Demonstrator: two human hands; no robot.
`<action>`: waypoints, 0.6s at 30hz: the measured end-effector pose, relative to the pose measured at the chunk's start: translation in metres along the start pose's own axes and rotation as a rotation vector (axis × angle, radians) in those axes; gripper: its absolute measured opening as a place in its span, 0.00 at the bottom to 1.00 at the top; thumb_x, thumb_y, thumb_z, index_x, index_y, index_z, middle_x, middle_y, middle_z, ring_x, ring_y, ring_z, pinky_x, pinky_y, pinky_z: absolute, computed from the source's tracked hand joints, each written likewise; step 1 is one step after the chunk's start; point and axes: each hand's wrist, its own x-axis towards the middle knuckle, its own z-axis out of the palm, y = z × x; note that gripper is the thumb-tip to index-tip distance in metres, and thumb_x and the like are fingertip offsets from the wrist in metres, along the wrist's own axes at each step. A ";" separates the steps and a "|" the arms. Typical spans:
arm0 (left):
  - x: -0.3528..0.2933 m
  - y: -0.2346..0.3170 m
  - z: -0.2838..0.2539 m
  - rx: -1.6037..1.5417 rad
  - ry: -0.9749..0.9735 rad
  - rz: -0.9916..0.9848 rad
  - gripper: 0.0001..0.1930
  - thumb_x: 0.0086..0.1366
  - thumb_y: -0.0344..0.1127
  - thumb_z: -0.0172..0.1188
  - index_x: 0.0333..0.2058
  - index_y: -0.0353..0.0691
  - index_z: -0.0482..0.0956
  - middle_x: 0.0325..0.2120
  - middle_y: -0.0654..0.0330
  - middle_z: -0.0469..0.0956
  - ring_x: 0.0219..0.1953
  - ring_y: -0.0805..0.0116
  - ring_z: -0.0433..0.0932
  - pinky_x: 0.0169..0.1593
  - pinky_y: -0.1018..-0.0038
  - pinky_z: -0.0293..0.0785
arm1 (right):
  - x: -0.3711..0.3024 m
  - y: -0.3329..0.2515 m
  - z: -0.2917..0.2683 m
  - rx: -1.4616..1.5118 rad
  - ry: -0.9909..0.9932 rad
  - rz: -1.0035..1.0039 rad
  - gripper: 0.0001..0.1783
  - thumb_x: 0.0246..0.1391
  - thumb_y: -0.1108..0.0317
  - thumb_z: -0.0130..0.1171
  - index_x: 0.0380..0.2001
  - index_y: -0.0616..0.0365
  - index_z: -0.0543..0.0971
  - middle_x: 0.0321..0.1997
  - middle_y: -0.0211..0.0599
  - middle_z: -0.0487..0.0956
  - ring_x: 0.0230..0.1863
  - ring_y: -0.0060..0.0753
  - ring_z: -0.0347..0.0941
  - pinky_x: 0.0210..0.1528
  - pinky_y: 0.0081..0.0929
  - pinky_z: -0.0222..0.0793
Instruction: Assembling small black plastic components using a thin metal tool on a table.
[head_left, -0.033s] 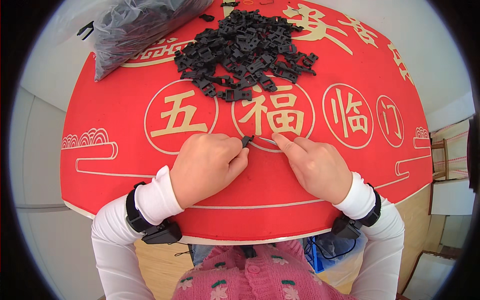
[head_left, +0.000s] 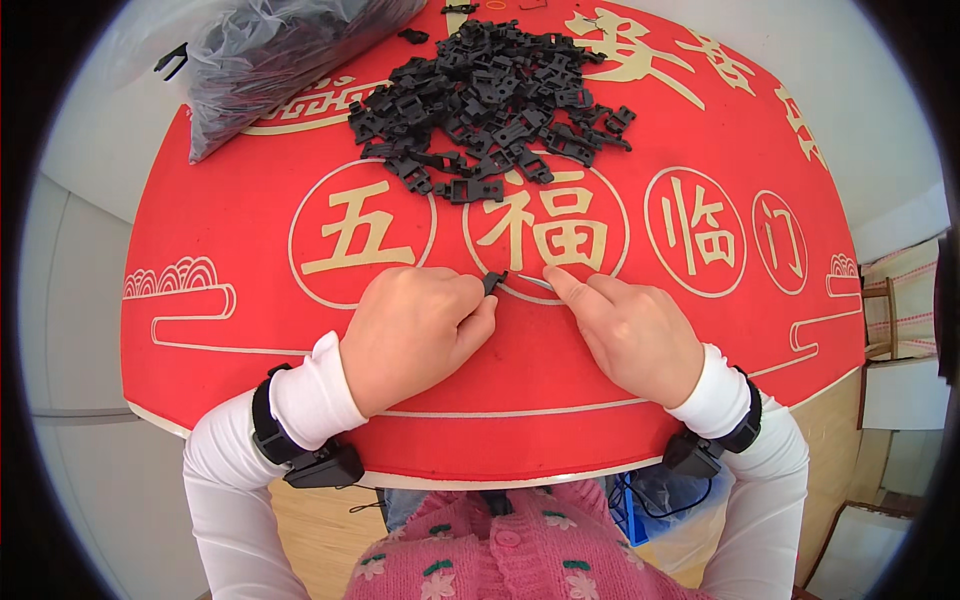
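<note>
Pinched in the fingers of my left hand [head_left: 422,325] is a small black plastic part [head_left: 492,282], which looks like a buckle piece; most of it is hidden. My right hand [head_left: 635,325] is closed round a thin silver blade-like tool [head_left: 536,283], its index finger stretched along the top. The tool's tip points left and reaches the black part, or nearly so; I cannot tell whether they touch. Beyond both hands lies a heap of similar black plastic buckle parts [head_left: 490,95].
A red table mat [head_left: 240,260] with gold lettering covers the table. At the far left a clear plastic bag [head_left: 270,75] full of dark parts leans beside the heap. Past the table's near right edge a blue frame [head_left: 624,510] and plastic wrap show below.
</note>
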 end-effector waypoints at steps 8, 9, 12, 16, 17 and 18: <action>0.000 -0.001 0.001 -0.016 0.012 0.020 0.13 0.54 0.29 0.60 0.15 0.34 0.68 0.11 0.52 0.67 0.15 0.55 0.69 0.20 0.65 0.65 | -0.001 0.001 0.002 -0.022 0.007 -0.001 0.25 0.47 0.78 0.54 0.52 0.64 0.70 0.26 0.43 0.73 0.24 0.42 0.72 0.24 0.34 0.69; 0.001 -0.001 0.001 -0.017 0.015 0.021 0.13 0.54 0.29 0.60 0.15 0.34 0.68 0.11 0.52 0.67 0.15 0.55 0.69 0.20 0.65 0.65 | -0.001 0.000 0.002 -0.032 0.002 0.000 0.25 0.47 0.78 0.54 0.52 0.64 0.70 0.26 0.43 0.73 0.24 0.42 0.72 0.25 0.34 0.69; 0.001 -0.001 0.000 -0.008 0.008 0.018 0.13 0.54 0.29 0.60 0.15 0.33 0.68 0.11 0.52 0.67 0.15 0.55 0.69 0.20 0.65 0.65 | -0.001 0.000 0.002 -0.037 -0.002 0.004 0.25 0.47 0.78 0.54 0.52 0.64 0.70 0.26 0.43 0.73 0.24 0.42 0.72 0.25 0.34 0.69; 0.001 0.000 -0.001 -0.004 0.004 0.017 0.13 0.54 0.29 0.60 0.15 0.33 0.68 0.12 0.52 0.68 0.15 0.55 0.70 0.20 0.65 0.65 | 0.001 -0.001 0.001 -0.058 -0.009 0.002 0.25 0.47 0.78 0.54 0.52 0.64 0.70 0.26 0.44 0.74 0.24 0.42 0.73 0.25 0.34 0.70; 0.000 0.000 -0.001 -0.005 0.003 0.017 0.13 0.54 0.29 0.60 0.14 0.33 0.68 0.12 0.52 0.68 0.15 0.55 0.70 0.20 0.65 0.65 | 0.001 -0.002 0.001 -0.067 -0.012 0.000 0.25 0.47 0.78 0.54 0.52 0.64 0.70 0.26 0.44 0.74 0.24 0.42 0.73 0.25 0.34 0.70; 0.000 0.000 -0.001 -0.004 0.005 0.017 0.13 0.54 0.29 0.60 0.14 0.33 0.68 0.12 0.52 0.68 0.15 0.55 0.70 0.20 0.65 0.65 | 0.001 -0.001 0.001 -0.068 -0.012 -0.001 0.25 0.47 0.78 0.54 0.52 0.64 0.70 0.26 0.44 0.74 0.24 0.42 0.73 0.25 0.34 0.70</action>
